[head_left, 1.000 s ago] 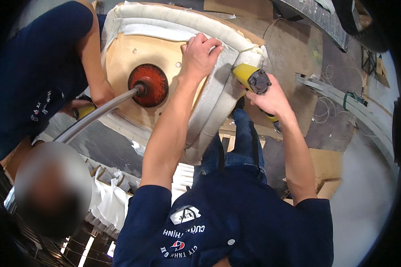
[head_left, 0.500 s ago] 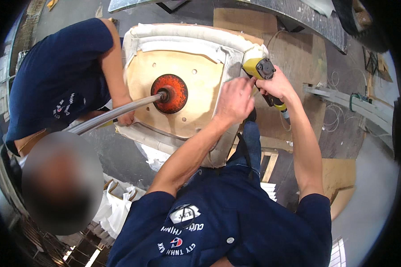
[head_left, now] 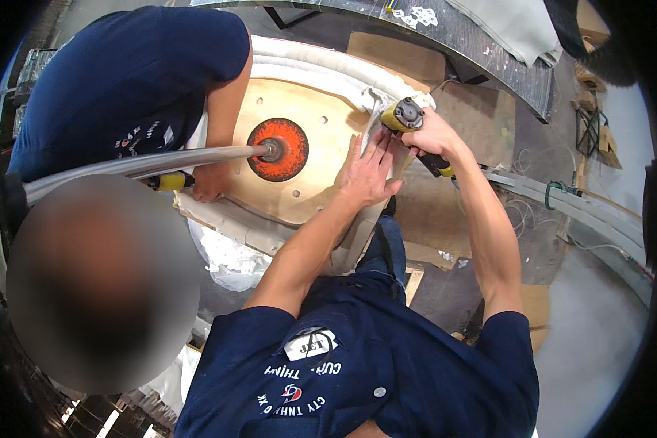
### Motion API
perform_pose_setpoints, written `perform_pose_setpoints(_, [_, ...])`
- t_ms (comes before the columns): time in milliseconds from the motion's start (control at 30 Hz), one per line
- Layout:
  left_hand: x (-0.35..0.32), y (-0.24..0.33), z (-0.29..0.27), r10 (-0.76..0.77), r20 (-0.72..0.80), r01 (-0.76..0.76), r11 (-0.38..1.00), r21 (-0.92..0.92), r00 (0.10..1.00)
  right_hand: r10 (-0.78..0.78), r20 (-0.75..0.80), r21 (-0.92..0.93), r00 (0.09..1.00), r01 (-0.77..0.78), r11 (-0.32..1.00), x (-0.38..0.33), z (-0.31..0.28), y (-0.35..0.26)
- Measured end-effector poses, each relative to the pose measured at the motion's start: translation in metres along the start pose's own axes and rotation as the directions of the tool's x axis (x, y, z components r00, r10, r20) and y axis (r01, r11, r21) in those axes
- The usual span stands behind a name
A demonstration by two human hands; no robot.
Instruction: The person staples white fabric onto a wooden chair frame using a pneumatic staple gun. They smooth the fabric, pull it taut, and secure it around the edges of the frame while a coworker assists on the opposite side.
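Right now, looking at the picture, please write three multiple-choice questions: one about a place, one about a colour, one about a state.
1. Where does the left hand rest?
A. flat on the wooden panel, at its right edge
B. on the metal pole
C. on the floor

2. What colour is the round disc in the middle of the panel?
A. blue
B. orange-red
C. white

3. How is the right hand?
A. open and empty
B. flat on the panel
C. closed around a yellow power tool

Answers:
1. A, its fingers lie spread on the wood.
2. B, the disc is orange-red with a dark rim.
3. C, the fingers wrap the tool's handle.
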State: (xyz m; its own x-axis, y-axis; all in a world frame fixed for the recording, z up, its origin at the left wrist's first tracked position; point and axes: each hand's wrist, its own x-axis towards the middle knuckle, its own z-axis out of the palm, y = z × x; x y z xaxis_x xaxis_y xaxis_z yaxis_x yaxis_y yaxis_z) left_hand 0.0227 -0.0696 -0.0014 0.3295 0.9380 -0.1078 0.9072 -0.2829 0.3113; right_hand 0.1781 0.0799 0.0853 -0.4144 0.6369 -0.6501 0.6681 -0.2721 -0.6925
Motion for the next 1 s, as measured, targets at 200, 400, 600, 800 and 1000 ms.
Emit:
perform_pose_setpoints(200, [-0.002,-0.008,-0.004,-0.047,0.044,0.046,0.999,0.017,0.998,-0.004,0.006,-0.043,1.0,0.004,0.999,0.006,0.007,-0.006])
perform_pose_setpoints(400, [-0.007,-0.007,-0.006,-0.092,0.051,0.091,0.996,0.023,0.994,0.035,0.047,-0.069,0.998,-0.031,0.997,0.005,0.01,-0.019])
perform_pose_setpoints(600, [-0.014,-0.011,-0.003,-0.129,0.031,0.129,0.992,-0.015,0.991,0.052,0.028,-0.157,0.998,-0.047,0.987,0.006,0.015,-0.016])
perform_pose_setpoints(800, [-0.027,-0.018,0.004,-0.138,-0.028,0.136,0.99,-0.045,0.99,0.01,0.064,-0.154,0.998,0.0,0.988,-0.001,0.021,-0.018])
perform_pose_setpoints(1000, [-0.035,-0.016,-0.004,-0.186,0.011,0.187,0.982,-0.009,0.982,0.053,0.023,-0.139,0.998,-0.049,0.989,-0.01,0.034,-0.012])
